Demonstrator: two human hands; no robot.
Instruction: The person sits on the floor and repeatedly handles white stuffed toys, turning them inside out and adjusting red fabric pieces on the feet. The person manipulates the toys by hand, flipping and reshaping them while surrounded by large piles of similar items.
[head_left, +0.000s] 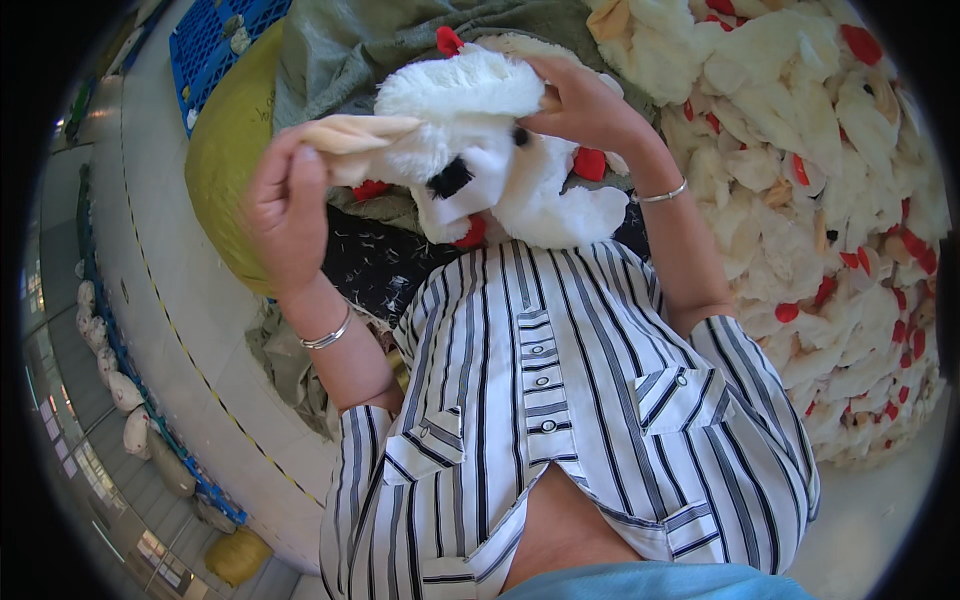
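Observation:
A white plush animal skin (465, 150), unstuffed and limp, hangs in front of my chest. It has a black nose patch, a dark eye, peach-lined ears and red pieces at its edges. My left hand (292, 205) is closed on one peach-lined ear (355, 133), pinched between thumb and fingers and stretched out to the left. At the upper right, my right hand (585, 105) grips the other side of the plush head. Its fingertips are partly hidden by the fur, and a bit of peach cloth shows near them.
A tall heap of similar white plush skins (770, 200) with red pieces fills the right side. Behind the plush lie a grey-green cloth (340, 50) and a yellow-green sack (230, 150). A blue plastic pallet (205, 50) is at the upper left. More sacks line the far left floor.

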